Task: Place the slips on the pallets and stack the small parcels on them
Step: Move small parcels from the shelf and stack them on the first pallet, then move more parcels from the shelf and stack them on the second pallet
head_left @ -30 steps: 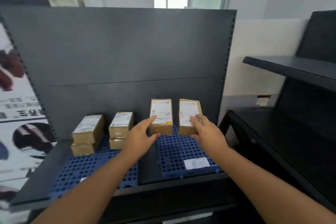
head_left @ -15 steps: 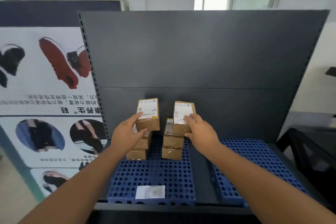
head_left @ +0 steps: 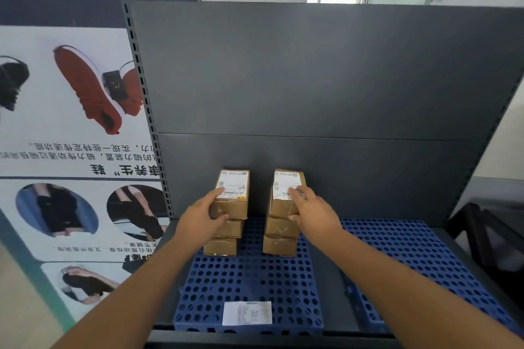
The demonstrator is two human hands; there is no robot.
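Lower than a moment ago, the left parcel (head_left: 233,191) and the right parcel (head_left: 284,193) now sit on top of two stacks, each three high, at the back of the blue pallet (head_left: 249,278). The left hand (head_left: 202,218) grips the left parcel. The right hand (head_left: 314,212) grips the right parcel. A white slip (head_left: 246,312) lies at the pallet's front edge.

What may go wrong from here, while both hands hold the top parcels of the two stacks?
1. The left stack and right stack are three parcels high and narrow; the left hand or right hand may topple one on release.
2. The left stack looks unevenly aligned, so its top parcel might slide.
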